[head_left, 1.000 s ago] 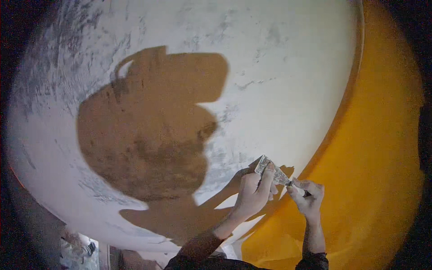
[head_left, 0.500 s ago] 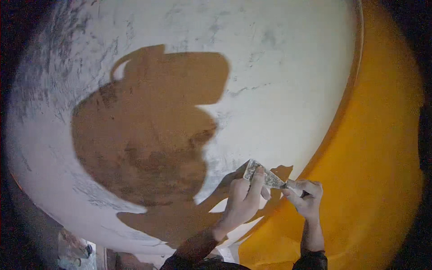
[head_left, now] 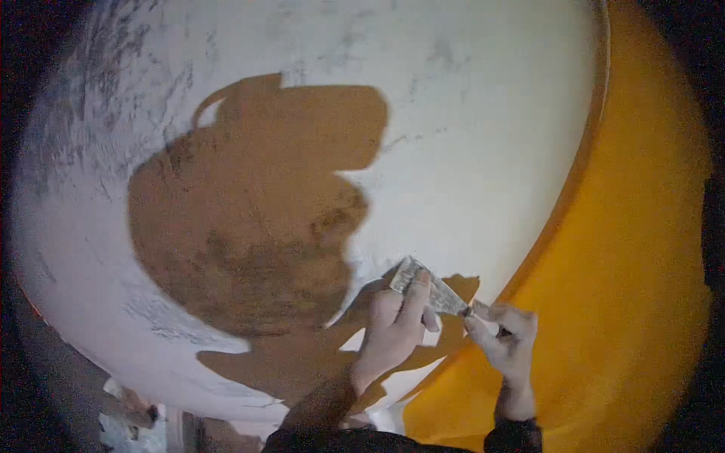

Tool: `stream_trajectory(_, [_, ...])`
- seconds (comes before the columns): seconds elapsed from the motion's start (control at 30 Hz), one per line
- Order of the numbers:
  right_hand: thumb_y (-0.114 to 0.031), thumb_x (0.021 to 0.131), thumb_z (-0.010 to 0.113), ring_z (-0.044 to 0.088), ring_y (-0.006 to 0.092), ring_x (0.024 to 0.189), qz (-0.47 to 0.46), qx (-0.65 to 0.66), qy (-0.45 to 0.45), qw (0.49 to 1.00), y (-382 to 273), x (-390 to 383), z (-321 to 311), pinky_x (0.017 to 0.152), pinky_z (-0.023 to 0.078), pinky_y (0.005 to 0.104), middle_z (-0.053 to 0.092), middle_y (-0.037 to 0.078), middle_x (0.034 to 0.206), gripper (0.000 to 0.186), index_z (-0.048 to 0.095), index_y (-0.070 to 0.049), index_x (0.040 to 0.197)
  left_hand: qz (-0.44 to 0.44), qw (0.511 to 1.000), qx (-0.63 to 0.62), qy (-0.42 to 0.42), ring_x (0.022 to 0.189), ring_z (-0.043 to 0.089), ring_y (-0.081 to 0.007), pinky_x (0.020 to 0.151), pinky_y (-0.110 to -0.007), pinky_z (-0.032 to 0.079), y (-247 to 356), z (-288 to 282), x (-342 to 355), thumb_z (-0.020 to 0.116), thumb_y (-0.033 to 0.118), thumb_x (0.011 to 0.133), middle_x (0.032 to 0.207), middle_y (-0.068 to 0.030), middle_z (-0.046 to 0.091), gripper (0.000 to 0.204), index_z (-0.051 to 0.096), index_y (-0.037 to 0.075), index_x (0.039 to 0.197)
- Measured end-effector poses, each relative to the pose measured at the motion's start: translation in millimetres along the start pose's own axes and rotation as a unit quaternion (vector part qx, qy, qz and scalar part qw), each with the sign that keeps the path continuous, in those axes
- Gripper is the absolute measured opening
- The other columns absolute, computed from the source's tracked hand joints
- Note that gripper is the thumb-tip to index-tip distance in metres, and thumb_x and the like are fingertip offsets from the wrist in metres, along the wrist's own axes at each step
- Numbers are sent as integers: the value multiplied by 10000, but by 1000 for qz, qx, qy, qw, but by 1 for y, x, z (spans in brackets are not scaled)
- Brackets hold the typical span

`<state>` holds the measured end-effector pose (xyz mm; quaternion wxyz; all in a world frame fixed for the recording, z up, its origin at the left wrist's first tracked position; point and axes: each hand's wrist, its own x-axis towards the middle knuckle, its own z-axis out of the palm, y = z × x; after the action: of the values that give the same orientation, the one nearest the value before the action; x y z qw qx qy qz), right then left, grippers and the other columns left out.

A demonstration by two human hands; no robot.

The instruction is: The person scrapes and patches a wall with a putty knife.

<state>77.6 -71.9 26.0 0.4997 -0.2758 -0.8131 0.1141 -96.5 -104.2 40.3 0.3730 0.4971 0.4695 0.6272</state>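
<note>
A putty knife (head_left: 440, 297) with a smeared, triangular metal blade lies slantwise against a large curved white surface (head_left: 453, 189). My right hand (head_left: 507, 338) is closed around its handle end at the right, with the fingers bent. At the broad end of the blade, my left hand (head_left: 399, 325) grips it, one finger laid along the blade's face. Its other fingers are partly hidden behind the hand and the blade. Both hands are just left of the border where white turns to orange-yellow.
An orange-yellow area (head_left: 634, 249) curves down the right side. Grey smears mark the white surface, mostly at upper left. My broad brown shadow (head_left: 249, 219) covers its middle. Blurred objects (head_left: 136, 423) stand at the lower left, beyond the curved lower edge.
Both hands and the putty knife have shifted a little left and upward across the white surface. The large shadow has moved slightly to the right. Both grips look the same.
</note>
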Motion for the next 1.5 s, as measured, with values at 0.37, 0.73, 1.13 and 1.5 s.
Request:
stream_trajectory(0.37, [-11,758,643,537,106,562,42,1,122,992,20,-84,85,509,412,225,603,82,684,158,601,10,909,-25,996,35,-84,463,486,-79,440,-271,374,-65,-32,-7,435,322,942,525,-16,510,415,564,-11,729])
stream_trajectory(0.73, [13,782,631,403,44,498,103,86,154,979,8,-77,99,431,280,203,526,22,603,147,616,25,928,17,999,38,-21,414,418,-91,406,-285,329,-74,-25,-3,423,289,950,479,-29,444,436,506,-7,640])
stream_trajectory(1.13, [-5,756,663,459,53,491,81,92,151,981,3,-72,84,434,339,204,553,65,577,115,608,10,855,61,985,157,-22,390,440,-175,420,-332,346,-38,-20,-5,427,206,936,467,-92,452,373,516,0,639])
stream_trajectory(1.5, [-32,804,639,451,44,518,145,117,178,966,-12,-75,93,471,353,199,541,-6,607,84,606,22,858,114,977,181,-18,408,449,-207,430,-353,334,-32,-26,-7,473,193,907,478,-122,449,337,493,-15,643])
